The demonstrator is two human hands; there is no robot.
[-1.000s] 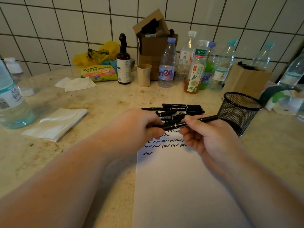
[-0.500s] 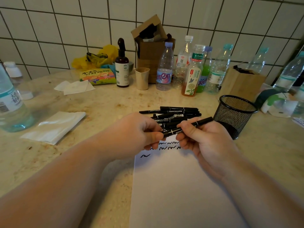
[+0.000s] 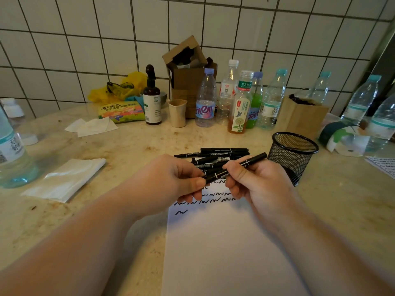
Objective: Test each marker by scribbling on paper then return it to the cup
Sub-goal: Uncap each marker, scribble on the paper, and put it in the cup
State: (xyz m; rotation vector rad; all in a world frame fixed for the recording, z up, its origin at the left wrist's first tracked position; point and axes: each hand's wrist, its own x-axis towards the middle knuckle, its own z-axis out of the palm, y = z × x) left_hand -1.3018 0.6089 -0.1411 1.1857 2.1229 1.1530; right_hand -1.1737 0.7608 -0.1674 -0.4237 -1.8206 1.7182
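While both hands hover low over the top of the paper (image 3: 224, 242), which fills the lower centre of the frame, the change from a second ago is small: the marker (image 3: 237, 167) has tipped up a little at its far end and the hands have drawn slightly together. The left hand (image 3: 171, 180), at centre frame, pinches the marker's lower-left end between thumb and fingers, and the right hand (image 3: 254, 182), just right of centre, is wrapped around its barrel. Judging by this two-handed hold, the cap is being pulled off or pressed back on; which one I cannot tell.

That marker's long axis runs diagonally, from lower left at the left fingertips to upper right, where its free end points toward the mesh cup (image 3: 292, 152) at right of centre. It is held off the sheet, above rows of black scribbles (image 3: 213, 200).

Just beyond the hands lies a pile of black markers (image 3: 222, 153), mostly lying left to right on the counter (image 3: 128, 150). No marker shows above the cup's rim, so most of the returning looks undone.
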